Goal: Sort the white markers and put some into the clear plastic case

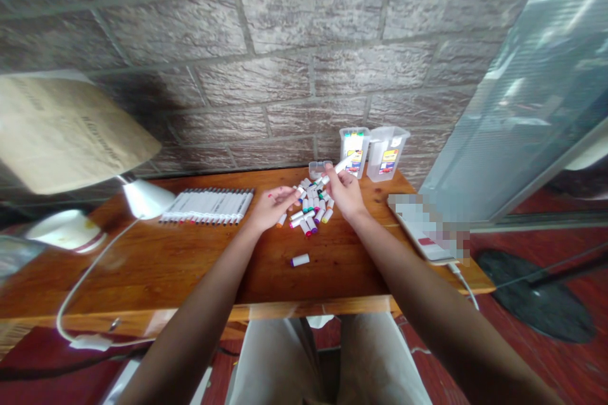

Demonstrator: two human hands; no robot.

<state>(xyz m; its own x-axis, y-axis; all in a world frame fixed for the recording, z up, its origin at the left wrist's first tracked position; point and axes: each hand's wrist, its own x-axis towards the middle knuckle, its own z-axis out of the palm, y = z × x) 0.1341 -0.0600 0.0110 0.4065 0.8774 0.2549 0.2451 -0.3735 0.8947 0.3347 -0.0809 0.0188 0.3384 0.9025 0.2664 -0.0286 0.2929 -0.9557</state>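
Note:
My right hand (346, 192) is closed around a white marker (345, 162), which tilts up to the right toward the plastic boxes. My left hand (277, 204) pinches a small white marker cap (301, 192) with its thumb and fingers, at the left edge of the pile. Between and below both hands lies a heap of white marker caps (311, 209) with coloured ends. One loose cap (300, 260) with a purple end rests nearer the table's front edge. To the left, a neat row of white markers (209, 205) with dark ends lies side by side.
Two clear plastic boxes (388, 155) stand against the brick wall, one with markers inside. A small clear lid (319, 169) sits beside them. A lamp (145, 197), its white cord and a paper cup (66, 231) occupy the left. A phone (422, 228) with a cable lies right.

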